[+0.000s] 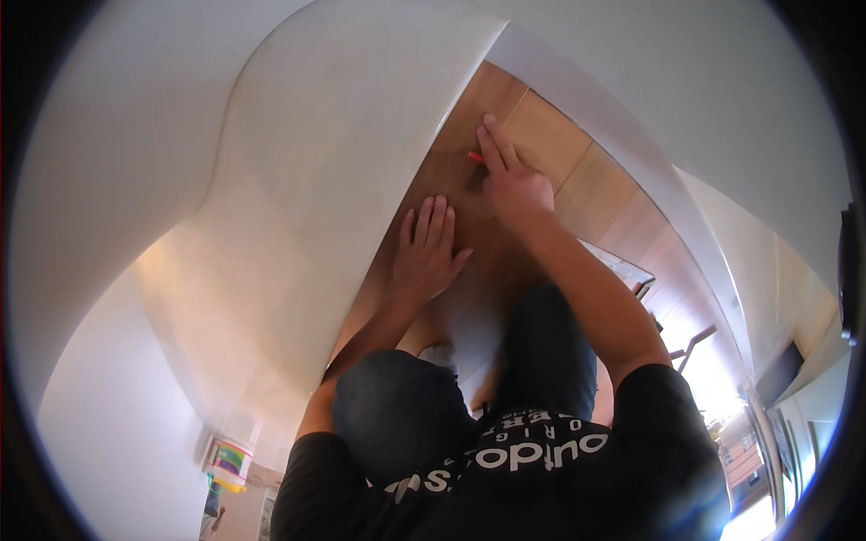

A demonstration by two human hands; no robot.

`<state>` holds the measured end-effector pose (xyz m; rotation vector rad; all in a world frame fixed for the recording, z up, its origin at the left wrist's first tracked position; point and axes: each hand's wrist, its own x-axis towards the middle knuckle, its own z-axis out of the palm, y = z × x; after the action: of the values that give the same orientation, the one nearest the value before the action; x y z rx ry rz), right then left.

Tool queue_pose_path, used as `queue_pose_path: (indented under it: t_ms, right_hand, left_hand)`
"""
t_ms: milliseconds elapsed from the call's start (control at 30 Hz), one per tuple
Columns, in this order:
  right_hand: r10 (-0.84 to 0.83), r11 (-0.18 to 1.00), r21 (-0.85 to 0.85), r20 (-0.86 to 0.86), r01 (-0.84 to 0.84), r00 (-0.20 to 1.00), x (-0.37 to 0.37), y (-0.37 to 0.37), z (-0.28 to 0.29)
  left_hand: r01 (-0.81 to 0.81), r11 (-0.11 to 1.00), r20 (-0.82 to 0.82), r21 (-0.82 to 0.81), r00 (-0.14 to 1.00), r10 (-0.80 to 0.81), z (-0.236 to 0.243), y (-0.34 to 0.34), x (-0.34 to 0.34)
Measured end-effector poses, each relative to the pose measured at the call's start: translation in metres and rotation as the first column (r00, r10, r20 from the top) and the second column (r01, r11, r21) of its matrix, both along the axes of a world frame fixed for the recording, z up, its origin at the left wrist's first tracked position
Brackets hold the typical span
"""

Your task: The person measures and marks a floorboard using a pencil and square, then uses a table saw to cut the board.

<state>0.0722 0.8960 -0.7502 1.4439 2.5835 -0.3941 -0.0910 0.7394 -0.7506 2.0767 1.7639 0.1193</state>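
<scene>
My left hand lies on the brown wood boards, fingers stretched out and thumb apart, with nothing in it. Further forward and to the right is my right hand, its index and middle fingers pointing ahead along the boards. A thin red stick sticks out on the left side of this hand, by the index finger. It appears held under the hand; its other end and the thumb are hidden. Both hands are close to the long straight edge where the boards meet a pale wall.
A white band curves along the boards' far and right side. My bent knees are close behind the hands. A pale flat piece with a dark corner lies beside my right forearm. At lower left stands a white bucket with a coloured label.
</scene>
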Motion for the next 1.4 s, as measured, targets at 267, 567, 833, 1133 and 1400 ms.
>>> queue_pose_path:
  t_ms: [267,567,833,1133,1400]
  right_hand:
    - [-0.005,1.000,-0.003,-0.100,0.004,0.995,-0.007,-0.003,-0.010]
    - [-0.168,0.986,0.016,0.046,0.167,0.985,-0.012,-0.004,-0.013]
    - [0.027,0.960,0.280,-0.045,-0.014,0.999,-0.007,-0.004,-0.036]
    - [0.093,0.934,0.351,-0.040,-0.074,0.995,-0.008,-0.009,-0.043]
    - [0.065,0.921,0.386,-0.046,-0.042,0.997,-0.006,-0.012,-0.042]
  left_hand:
    - [-0.032,0.992,0.011,0.126,0.999,0.031,-0.001,-0.005,-0.004]
    - [-0.168,0.959,0.078,0.227,0.985,0.154,-0.006,-0.056,-0.017]
    - [-0.856,0.161,0.478,-0.491,-0.110,0.871,-0.031,-0.400,-0.071]
    - [-0.756,-0.146,0.113,-0.638,-0.280,0.953,0.025,-0.415,-0.130]
    - [-0.785,0.009,0.208,-0.620,-0.154,0.966,-0.014,-0.437,-0.141]
